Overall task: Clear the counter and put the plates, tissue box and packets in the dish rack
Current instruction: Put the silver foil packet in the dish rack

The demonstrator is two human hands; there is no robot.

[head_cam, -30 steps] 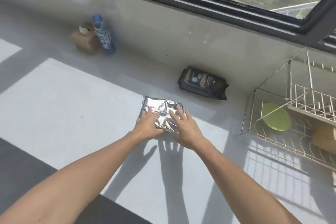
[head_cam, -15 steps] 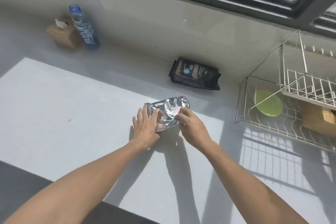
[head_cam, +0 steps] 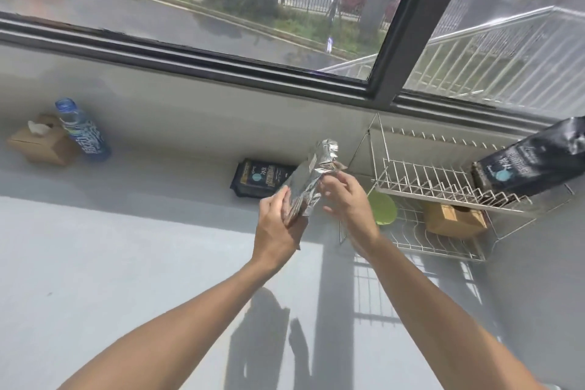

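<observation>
Lifted off the counter (head_cam: 126, 263), silver packet (head_cam: 311, 180) stands clasped between both hands' grip.

Pale grey matte counter (head_cam: 95, 263), sunlit, hard shadows. Grey wall band (head_cam: 190, 111) behind. Large dark-framed window (head_cam: 392, 41) above. Outside: wet road, grass strip, black metal fence, white stair railing.

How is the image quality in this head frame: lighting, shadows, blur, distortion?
Head view: hard sunlight throws sharp shadows of both arms and the dish rack onto the counter; the silver foil packet glints; the window frame bows from wide-angle distortion; the water bottle looks soft.
</observation>
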